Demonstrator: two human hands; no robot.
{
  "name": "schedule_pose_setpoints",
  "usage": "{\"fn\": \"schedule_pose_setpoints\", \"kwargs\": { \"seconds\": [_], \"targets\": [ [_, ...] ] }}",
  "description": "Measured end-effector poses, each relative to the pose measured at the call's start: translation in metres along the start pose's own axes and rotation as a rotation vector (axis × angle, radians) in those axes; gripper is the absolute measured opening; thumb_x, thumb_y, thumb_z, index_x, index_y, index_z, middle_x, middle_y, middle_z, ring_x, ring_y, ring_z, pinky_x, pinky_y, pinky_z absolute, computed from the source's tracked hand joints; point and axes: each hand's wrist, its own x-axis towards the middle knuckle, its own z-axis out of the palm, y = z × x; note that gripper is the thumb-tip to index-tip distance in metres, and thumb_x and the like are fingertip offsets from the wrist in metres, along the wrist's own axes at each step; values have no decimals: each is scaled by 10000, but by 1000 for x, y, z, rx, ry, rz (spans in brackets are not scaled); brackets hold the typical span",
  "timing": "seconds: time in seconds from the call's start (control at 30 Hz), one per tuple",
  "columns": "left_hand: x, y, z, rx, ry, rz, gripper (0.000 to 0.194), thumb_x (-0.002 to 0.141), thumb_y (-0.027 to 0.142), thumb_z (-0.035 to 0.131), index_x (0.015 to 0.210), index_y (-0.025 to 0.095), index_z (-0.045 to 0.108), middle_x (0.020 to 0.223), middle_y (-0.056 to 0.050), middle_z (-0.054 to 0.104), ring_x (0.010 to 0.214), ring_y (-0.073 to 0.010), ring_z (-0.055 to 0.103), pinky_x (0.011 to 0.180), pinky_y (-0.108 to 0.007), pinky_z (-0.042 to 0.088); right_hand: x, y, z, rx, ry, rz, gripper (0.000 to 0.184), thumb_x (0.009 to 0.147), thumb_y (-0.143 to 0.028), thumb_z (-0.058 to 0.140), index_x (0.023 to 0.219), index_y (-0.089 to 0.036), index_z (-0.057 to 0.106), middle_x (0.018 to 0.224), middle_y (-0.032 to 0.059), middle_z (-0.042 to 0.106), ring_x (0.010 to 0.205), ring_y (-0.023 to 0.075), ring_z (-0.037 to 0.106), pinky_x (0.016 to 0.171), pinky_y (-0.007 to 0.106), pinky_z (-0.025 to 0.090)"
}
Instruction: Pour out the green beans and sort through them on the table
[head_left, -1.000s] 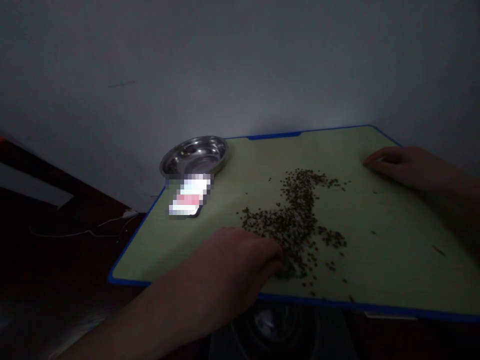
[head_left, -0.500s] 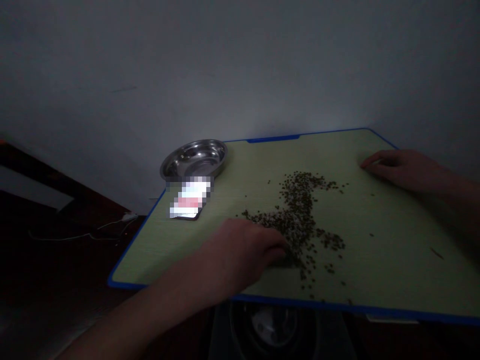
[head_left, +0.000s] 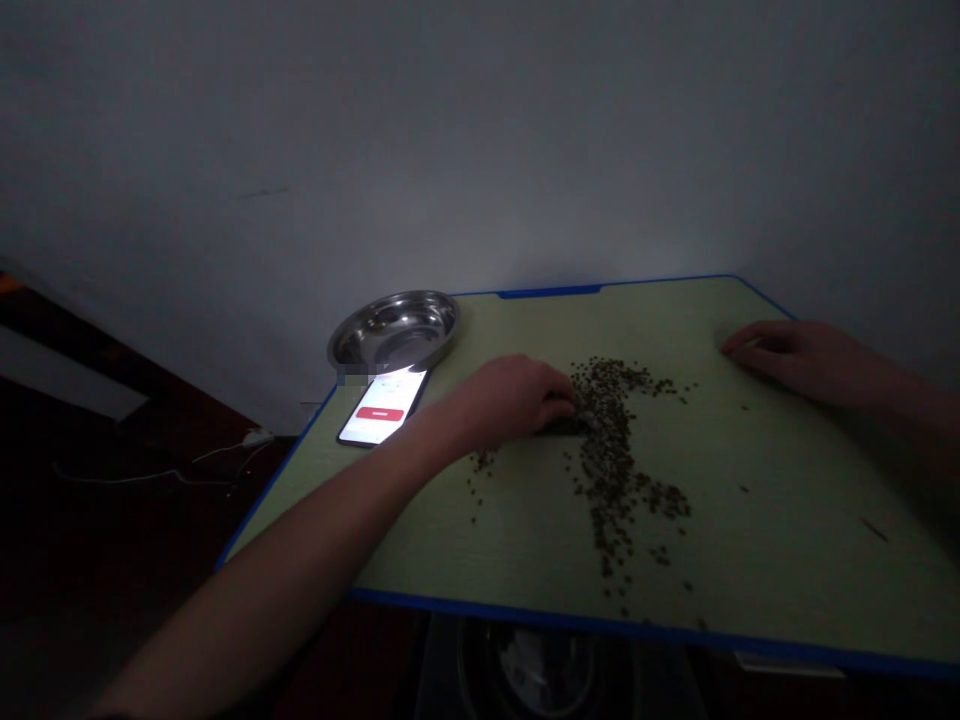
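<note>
My left hand [head_left: 525, 400] is at the left edge of a spread of small dark brown grains [head_left: 607, 440], which look like seeds or peppercorns. Its fingers are closed and pointed down at the board, with a dark patch beneath them; what they grip, if anything, I cannot make out. The grains lie in an uneven band on a pale green tabletop [head_left: 787, 560], with a few strays around it. Off to the right, my right hand [head_left: 810, 360] rests on the tabletop, fingers loosely stretched and thumb slightly apart, touching no grains.
A shiny steel bowl [head_left: 397, 330] stands at the back left corner. In front of it lies a lit phone [head_left: 379, 410], partly behind my left forearm. Blue edging rims the tabletop, and a grey wall [head_left: 525, 140] rises behind. Below the front edge is a dark round metal vessel [head_left: 544, 665].
My left hand has moved away from me, from the near side of the grains to their upper left. Grains it covered now show, with several scattered below my wrist. The right hand stays put.
</note>
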Motion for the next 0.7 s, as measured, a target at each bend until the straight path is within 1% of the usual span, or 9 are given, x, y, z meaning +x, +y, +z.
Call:
{"fn": "schedule_pose_setpoints", "kwargs": {
  "seconds": [0.13,0.2,0.27,0.37,0.47,0.6,0.7],
  "targets": [
    [13,-11,-6,-34,-10,1,242,868,253,499,941,155,709,817,-49,709,677,-127,580,627,-252,368,0,-2,0,16,-4,-18,297,695,-434,489,823,-219,650,892,83,723,815,287,662,745,425,513],
    [14,-13,-11,-74,-1,-7,245,865,250,502,946,146,708,824,-50,710,679,-120,578,635,-247,372,0,-3,-1,22,-15,-5,306,687,-434,489,828,-216,650,884,86,721,821,291,660,746,424,510],
    [9,-11,-15,-115,23,-19,251,870,252,500,968,143,704,843,-50,712,690,-117,579,644,-243,378,-1,-3,-1,19,-25,13,328,684,-443,490,850,-213,653,865,86,718,806,289,656,738,420,504],
    [-4,3,-17,-172,29,-11,248,879,271,511,972,151,708,852,-39,715,678,-110,577,636,-237,382,-2,-5,-2,6,-25,29,361,692,-458,485,889,-207,654,844,85,709,771,279,647,710,410,493],
    [-21,27,-15,-251,-7,36,213,887,232,522,962,172,712,857,-16,715,690,-102,590,632,-223,388,-4,-8,-3,9,-18,29,357,701,-446,481,888,-196,654,828,91,704,758,273,640,690,400,483],
    [-40,56,-7,-314,-115,81,182,888,203,537,935,183,712,862,-11,718,750,-110,621,673,-213,418,-5,-12,-4,26,-22,33,331,710,-424,481,879,-194,650,815,82,698,750,259,636,692,387,475],
    [-47,66,0,-341,-201,76,187,894,220,533,917,186,715,839,-18,721,745,-118,636,673,-216,435,-5,-13,-4,31,-24,31,325,718,-419,489,886,-193,650,804,74,694,741,245,631,683,370,472]
  ]
}}
